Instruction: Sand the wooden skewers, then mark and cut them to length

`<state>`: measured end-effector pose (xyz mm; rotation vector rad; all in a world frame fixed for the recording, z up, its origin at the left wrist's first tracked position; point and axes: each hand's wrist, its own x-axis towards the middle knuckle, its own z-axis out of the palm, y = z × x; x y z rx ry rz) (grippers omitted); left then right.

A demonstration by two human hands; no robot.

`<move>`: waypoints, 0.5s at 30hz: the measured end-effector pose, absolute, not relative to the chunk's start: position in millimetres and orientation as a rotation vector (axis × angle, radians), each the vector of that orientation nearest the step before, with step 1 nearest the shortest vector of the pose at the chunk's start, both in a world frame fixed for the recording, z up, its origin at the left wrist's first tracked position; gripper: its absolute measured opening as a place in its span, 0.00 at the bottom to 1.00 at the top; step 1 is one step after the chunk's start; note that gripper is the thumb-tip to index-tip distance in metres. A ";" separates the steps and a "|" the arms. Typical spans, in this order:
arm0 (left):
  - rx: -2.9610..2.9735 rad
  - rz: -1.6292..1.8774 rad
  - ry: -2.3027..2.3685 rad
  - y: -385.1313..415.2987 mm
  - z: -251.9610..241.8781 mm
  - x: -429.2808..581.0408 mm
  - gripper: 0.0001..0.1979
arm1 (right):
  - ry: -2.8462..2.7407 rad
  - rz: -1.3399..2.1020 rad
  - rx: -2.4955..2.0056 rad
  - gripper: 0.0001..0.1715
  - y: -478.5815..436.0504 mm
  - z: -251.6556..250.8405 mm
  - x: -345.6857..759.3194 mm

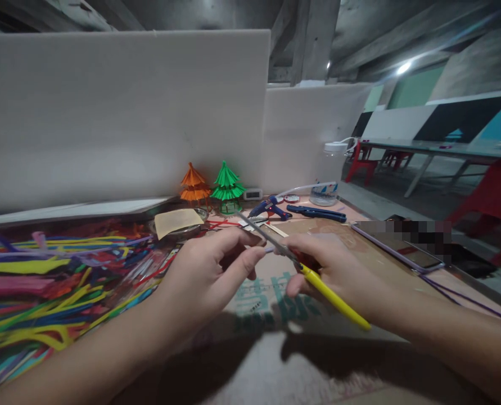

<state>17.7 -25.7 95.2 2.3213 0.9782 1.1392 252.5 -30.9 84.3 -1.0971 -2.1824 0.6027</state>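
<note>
Yellow-handled scissors (pixel 334 295), seen nearly edge-on, are in my right hand (pixel 330 264), whose fingers are closed around them near the pivot. Their long metal blades point up and left, past the fingertips of my left hand (pixel 216 270). The left thumb and forefinger are pinched together just left of the blades. A thin pale strip (pixel 272 249) shows between the two hands and seems to come from that pinch; its ends are hidden. Beneath both hands lies a brown cardboard sheet (pixel 254 298) printed with green characters.
Many coloured fuzzy strips (pixel 43 281) fill the left side. Behind stand an orange tiered-roof model (pixel 193 183), a green one (pixel 228 185), a blue glue gun (pixel 271 208) and a plastic bottle (pixel 332 169). A dark blue tool (pixel 317 213) and a phone (pixel 397 244) lie right.
</note>
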 end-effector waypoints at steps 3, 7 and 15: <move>2.258 1.138 0.932 -23.7 92.6 16.7 0.11 | -2.123 0.718 -1.007 0.37 -27.7 80.3 256.6; 2.188 1.206 0.872 -21.1 90.1 15.8 0.08 | -2.053 0.804 -0.930 0.39 -23.9 71.6 261.0; 2.183 1.261 0.864 -22.9 95.1 18.7 0.08 | -2.124 0.805 -0.845 0.40 -26.6 74.8 252.3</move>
